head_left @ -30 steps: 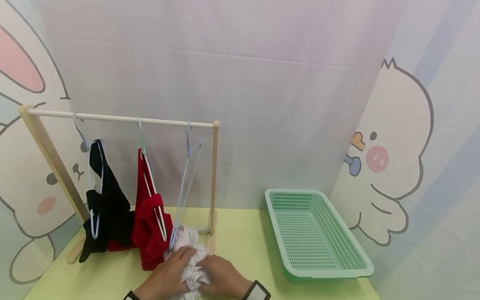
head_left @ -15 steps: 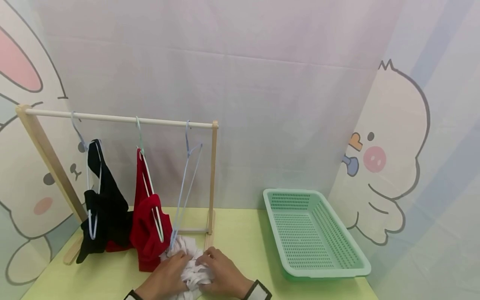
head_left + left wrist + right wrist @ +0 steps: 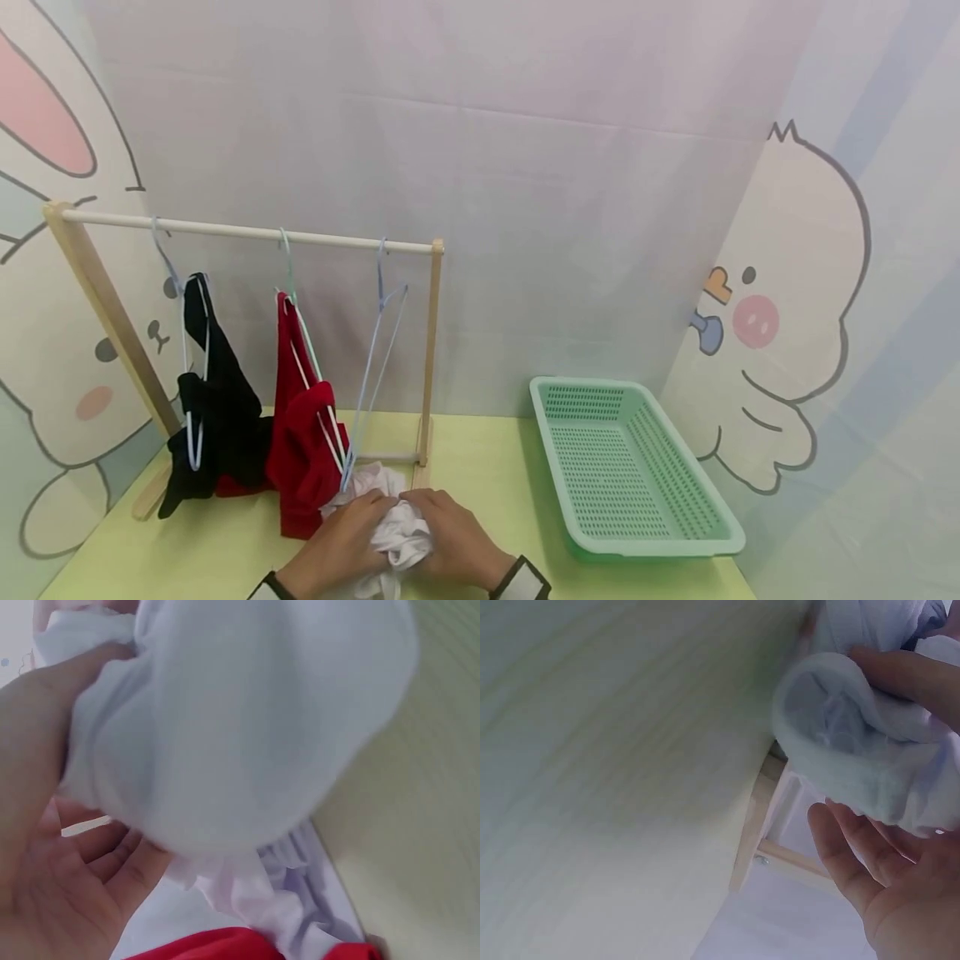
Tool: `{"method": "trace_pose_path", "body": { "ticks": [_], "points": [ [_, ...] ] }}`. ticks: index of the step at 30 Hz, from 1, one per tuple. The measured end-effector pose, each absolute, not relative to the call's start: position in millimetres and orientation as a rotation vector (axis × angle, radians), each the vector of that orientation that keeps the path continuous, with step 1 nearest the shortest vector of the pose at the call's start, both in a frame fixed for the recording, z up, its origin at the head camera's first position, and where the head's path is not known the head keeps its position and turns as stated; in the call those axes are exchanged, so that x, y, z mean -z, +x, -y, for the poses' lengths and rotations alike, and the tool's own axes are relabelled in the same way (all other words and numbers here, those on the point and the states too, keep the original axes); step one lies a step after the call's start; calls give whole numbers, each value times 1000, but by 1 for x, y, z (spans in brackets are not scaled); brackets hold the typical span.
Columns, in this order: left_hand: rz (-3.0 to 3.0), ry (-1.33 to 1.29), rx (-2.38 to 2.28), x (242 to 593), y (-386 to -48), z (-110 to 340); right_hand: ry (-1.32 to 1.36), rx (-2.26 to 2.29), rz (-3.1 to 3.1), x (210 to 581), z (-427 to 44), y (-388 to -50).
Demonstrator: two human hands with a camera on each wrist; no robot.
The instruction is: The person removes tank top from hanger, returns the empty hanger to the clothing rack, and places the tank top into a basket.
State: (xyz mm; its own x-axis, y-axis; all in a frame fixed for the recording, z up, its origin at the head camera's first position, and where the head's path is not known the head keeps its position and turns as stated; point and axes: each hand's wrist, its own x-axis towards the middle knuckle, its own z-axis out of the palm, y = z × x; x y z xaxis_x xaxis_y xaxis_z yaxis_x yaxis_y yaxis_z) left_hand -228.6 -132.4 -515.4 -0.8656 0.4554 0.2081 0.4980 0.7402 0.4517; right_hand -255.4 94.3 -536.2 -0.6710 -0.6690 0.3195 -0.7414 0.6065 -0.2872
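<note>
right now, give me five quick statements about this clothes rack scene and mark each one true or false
1. The left hand and the right hand both hold the white cloth. True.

2. The green basket stands to the right of the rack. True.

3. The white cloth lies inside the green basket. False: it is bunched between the two hands, away from the green basket.

4. The red cloth hangs between the black cloth and the rightmost hanger. True.

5. The black cloth is the furthest right of the things on the rack. False: it hangs furthest left.
</note>
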Motion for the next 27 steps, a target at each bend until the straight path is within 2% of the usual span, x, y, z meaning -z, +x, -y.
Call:
{"method": "trace_pose_path", "body": {
  "ticks": [27],
  "points": [
    [2475,-914,754,470,-249,71,935,-643,2402,483,-148,-262]
  ]
}}
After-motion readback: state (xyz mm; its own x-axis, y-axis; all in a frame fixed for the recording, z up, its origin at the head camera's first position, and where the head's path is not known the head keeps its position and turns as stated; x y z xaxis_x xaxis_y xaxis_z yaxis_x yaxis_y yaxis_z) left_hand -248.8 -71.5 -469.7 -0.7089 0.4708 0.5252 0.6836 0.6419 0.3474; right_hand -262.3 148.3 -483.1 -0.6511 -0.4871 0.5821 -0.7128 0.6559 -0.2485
